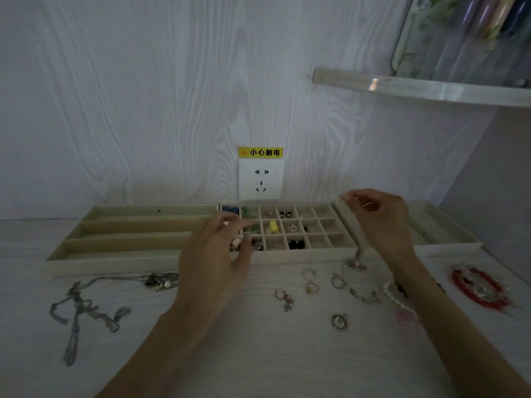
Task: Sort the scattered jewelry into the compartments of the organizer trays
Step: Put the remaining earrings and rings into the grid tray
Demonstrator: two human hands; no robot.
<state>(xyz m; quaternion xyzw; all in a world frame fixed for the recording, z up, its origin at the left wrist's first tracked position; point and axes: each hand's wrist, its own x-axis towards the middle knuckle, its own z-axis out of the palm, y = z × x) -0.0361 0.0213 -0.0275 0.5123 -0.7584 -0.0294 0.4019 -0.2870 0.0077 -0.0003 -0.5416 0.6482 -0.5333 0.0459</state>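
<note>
1. Beige organizer trays (129,248) line the far edge of a pale wood-grain tabletop (258,354), against a wall with a socket (261,179) under a yellow warning label (260,152).
2. The middle tray (324,222), a grid of small compartments, already holds earrings and beads; the left tray has long slots.
3. The left hand (214,262) hovers over the grid's left end, fingers curled, thumb and forefinger pinched near a green bead; whether it holds anything cannot be told.
4. The right hand (379,222) is raised over the grid's right edge, fingertips pinching a thin pale chain (352,222) that hangs down to the tabletop.
5. Loose rings (309,273) and a pendant (340,322) lie near the tabletop's middle, a tangle of silver necklaces (86,308) toward its left edge, a pearl bracelet (398,297) under the right wrist and a red bracelet (478,288) toward the right edge.
</note>
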